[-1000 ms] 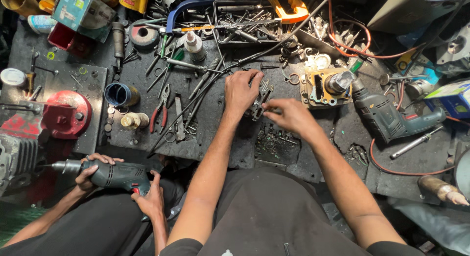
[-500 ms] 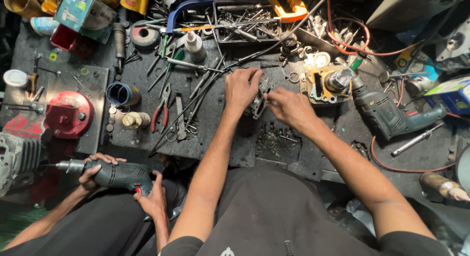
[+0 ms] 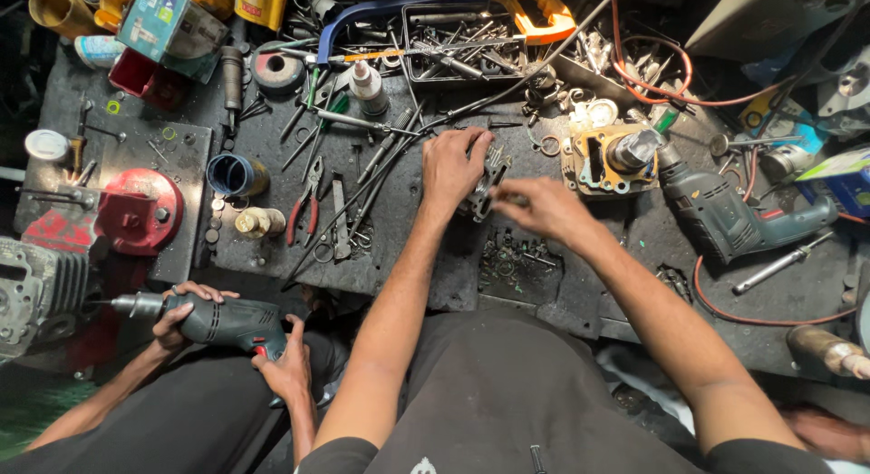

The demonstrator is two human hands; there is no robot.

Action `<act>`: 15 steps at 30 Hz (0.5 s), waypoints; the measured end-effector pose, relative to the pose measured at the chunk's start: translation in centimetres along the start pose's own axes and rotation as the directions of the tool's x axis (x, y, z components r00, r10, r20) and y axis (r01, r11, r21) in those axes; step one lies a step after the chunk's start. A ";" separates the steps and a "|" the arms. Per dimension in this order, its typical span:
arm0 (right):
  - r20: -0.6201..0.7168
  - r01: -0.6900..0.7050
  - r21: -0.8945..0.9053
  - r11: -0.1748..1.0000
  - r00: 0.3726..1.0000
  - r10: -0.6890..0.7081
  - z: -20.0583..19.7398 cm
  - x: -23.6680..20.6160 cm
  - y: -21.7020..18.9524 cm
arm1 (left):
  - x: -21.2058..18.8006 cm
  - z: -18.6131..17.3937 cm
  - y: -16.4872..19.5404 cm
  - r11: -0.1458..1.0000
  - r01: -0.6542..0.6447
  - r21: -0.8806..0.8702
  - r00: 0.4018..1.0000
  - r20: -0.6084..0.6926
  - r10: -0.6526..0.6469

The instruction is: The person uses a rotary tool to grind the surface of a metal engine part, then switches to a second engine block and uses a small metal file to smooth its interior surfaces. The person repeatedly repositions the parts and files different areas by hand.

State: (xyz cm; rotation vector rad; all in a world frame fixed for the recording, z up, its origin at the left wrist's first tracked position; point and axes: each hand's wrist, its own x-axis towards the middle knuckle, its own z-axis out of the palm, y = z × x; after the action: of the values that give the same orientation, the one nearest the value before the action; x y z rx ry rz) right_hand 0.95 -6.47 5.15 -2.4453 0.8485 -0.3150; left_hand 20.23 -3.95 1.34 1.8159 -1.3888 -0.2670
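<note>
Left hand [image 3: 450, 169] closed on small grey metal part [image 3: 487, 179] at centre of cluttered dark tabletop [image 3: 408, 247], right hand [image 3: 544, 208] pinching its near side, wire tray [image 3: 410, 39] behind holding loose steel tools, co-worker's hands gripping green drill [image 3: 217, 320] at lower left.

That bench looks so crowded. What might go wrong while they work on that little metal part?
The small metal part sits between left hand and right hand over loose screws; a dropped piece could vanish among them. A co-worker's drill runs close by the left elbow, so a bump seems possible.
</note>
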 end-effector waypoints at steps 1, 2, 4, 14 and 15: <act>-0.005 -0.012 -0.015 1.000 1.000 0.012 0.0 0.0 0.0 | 0.0 0.0 0.0 1.000 0.008 0.001 1.000 0.003 -0.008; 0.036 -0.018 -0.021 1.000 0.999 0.019 0.0 0.0 0.0 | -0.1 0.0 0.0 1.000 0.021 0.003 1.000 0.010 -0.021; 0.103 -0.031 -0.037 0.999 0.994 0.035 -0.2 0.0 -0.1 | -0.3 0.0 0.0 1.000 0.020 0.006 1.000 0.007 -0.020; 0.123 -0.039 -0.162 0.986 0.991 0.059 -1.3 1.0 -0.9 | 0.0 0.0 -0.2 0.999 0.033 0.012 0.999 0.023 -0.033; 0.146 -0.011 -0.188 0.982 0.989 0.039 -1.5 1.1 -0.9 | -0.1 0.0 -0.2 0.999 0.032 0.014 0.999 0.029 -0.032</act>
State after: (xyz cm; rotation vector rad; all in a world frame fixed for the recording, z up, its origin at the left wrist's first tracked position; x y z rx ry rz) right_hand 1.67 -7.17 6.89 -2.5903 0.8772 -0.0431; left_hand 20.34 -3.88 1.15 1.8536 -1.3857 -0.3019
